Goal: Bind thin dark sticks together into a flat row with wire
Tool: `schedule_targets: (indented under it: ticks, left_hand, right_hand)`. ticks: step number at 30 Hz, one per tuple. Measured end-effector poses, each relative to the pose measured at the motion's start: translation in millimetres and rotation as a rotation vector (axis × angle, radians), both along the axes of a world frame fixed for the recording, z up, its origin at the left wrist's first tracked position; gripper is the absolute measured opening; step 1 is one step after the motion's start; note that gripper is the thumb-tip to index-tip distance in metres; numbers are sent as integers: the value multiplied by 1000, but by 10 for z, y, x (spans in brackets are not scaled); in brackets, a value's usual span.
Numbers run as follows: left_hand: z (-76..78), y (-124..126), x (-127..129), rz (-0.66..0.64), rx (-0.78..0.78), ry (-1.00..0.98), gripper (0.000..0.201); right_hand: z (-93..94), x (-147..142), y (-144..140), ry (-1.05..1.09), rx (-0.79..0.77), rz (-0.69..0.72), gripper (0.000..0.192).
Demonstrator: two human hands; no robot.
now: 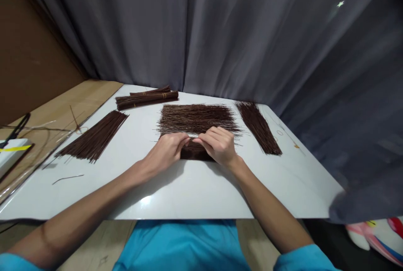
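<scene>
Both hands close around a small bundle of thin dark-brown sticks (197,151) at the middle of the glossy white table (189,195): the left hand (168,150) and right hand (218,145) have fingers curled over it, fingertips nearly meeting. Just behind lies a wide loose pile of brown sticks (197,118). Further piles lie left (94,136) and right (258,127), tied bundles (146,98) at the back.

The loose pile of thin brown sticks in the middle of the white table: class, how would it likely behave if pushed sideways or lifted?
The loose pile is untied, unlike the tied bundles, so pushing it would probably scatter or fan the sticks. Each stick looks very thin, so likely light and easily snapped. Stray sticks already jut from its edges, so some would probably slip out when lifted.
</scene>
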State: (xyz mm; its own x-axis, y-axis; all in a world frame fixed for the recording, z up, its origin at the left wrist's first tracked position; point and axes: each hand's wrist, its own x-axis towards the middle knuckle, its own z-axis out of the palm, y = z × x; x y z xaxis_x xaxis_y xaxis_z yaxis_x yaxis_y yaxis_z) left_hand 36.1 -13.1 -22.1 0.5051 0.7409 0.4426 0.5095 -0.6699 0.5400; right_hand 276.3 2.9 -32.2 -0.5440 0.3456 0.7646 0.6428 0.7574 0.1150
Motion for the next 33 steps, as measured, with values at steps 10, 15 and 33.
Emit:
schedule_targets:
  ticks: [10,15,33]
  left_hand:
    - [-20,2,0,30,-51,26,29]
    - [67,-16,13,13,-229,-73,34]
    - [57,86,-16,-135,-382,-124,37]
  right_hand:
    - [-14,5,-10,3,-34,-11,18]
    - [-41,14,11,-10,-44,-24,20]
    - [-27,-80,-16,-43,-51,118,18]
